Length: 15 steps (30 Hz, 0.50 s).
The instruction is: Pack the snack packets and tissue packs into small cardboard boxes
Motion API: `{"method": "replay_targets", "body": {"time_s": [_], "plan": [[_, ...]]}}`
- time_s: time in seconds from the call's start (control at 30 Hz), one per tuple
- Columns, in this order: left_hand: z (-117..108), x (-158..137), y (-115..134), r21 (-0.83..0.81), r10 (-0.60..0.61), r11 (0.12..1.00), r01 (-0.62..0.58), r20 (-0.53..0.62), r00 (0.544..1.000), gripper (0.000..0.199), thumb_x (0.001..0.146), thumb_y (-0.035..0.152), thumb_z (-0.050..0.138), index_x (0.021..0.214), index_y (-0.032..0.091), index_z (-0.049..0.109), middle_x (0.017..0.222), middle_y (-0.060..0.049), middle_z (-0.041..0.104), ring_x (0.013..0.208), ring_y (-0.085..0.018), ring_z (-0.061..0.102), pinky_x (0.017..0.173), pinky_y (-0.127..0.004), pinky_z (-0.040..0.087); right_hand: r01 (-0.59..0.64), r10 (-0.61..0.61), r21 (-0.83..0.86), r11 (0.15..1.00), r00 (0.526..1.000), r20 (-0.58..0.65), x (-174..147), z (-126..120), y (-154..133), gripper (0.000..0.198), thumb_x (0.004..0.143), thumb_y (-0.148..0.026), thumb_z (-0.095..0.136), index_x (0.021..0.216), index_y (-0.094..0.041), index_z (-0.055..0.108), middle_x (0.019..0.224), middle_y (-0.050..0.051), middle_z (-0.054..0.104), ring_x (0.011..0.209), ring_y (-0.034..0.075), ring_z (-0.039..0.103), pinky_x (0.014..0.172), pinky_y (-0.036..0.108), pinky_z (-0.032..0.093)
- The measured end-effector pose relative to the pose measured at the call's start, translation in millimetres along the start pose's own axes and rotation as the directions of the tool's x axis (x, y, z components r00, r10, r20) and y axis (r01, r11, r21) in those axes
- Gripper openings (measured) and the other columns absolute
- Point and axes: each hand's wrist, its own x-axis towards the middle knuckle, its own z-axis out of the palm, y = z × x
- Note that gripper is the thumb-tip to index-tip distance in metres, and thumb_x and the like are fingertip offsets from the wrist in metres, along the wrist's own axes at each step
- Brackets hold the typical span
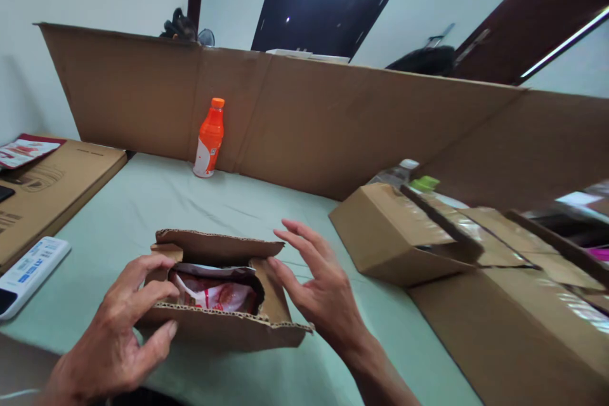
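A small cardboard box [228, 333] stands on the pale green tabletop with its top flaps raised. Inside lie red-and-white plastic packets [223, 295], partly hidden by the box walls. My left hand [117, 323] grips the box's left end, fingers over the left flap and thumb outside the front wall. At the opposite end, my right hand [318, 276] has its fingers spread, the thumb at the right rear corner of the flaps. Nothing is held in the right hand.
An orange-capped bottle [209, 139] stands before a tall cardboard partition [333, 120]. Larger cardboard boxes [394, 235] fill the right side. At left are a flat carton [61, 184] and a white power strip or similar device [35, 273].
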Motion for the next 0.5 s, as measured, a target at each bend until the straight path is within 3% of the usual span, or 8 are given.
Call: {"method": "replay_targets", "body": {"time_s": [0.07,0.2,0.37,0.5], "plan": [[-1.7,2.0,0.5,-0.006,0.003,1.000,-0.003,0.006,1.000,0.031,0.086,0.015,0.059,0.116,0.026,0.060,0.140,-0.010,0.053,0.128,-0.029,0.056,0.105,-0.044,0.052,-0.043,0.040,0.051,0.998,0.997,0.068,8.9,6.9,4.5,0.030,0.093,-0.034,0.061,0.121,-0.025,0.068,0.133,0.011,0.067,0.126,0.028,0.061,0.105,0.049,0.050],[-7.6,7.5,4.1,-0.008,-0.004,1.000,0.005,0.054,0.999,0.035,0.086,0.013,0.058,0.118,0.027,0.058,0.132,-0.007,0.061,0.125,-0.025,0.059,0.105,-0.041,0.053,-0.185,0.154,0.161,0.969,0.970,0.186,15.1,15.8,9.1,0.028,0.094,-0.037,0.057,0.114,-0.023,0.070,0.117,0.009,0.074,0.103,0.023,0.070,0.090,0.039,0.057],[-12.7,15.5,5.9,-0.007,-0.018,1.000,0.019,0.108,0.994,0.033,0.084,0.013,0.060,0.113,0.027,0.061,0.126,-0.006,0.066,0.122,-0.026,0.062,0.102,-0.043,0.055,-0.303,0.251,0.228,0.925,0.940,0.231,11.2,16.3,6.8,0.027,0.091,-0.040,0.060,0.106,-0.022,0.073,0.099,0.006,0.077,0.084,0.021,0.071,0.075,0.032,0.058],[-10.4,18.3,3.5,-0.013,-0.009,1.000,0.010,0.093,0.996,0.033,0.082,0.012,0.060,0.112,0.026,0.061,0.122,-0.006,0.068,0.119,-0.026,0.063,0.100,-0.045,0.055,-0.316,0.264,0.265,0.911,0.940,0.215,8.5,19.4,5.0,0.024,0.091,-0.041,0.059,0.101,-0.023,0.072,0.093,0.004,0.076,0.082,0.020,0.070,0.073,0.030,0.056]]}}
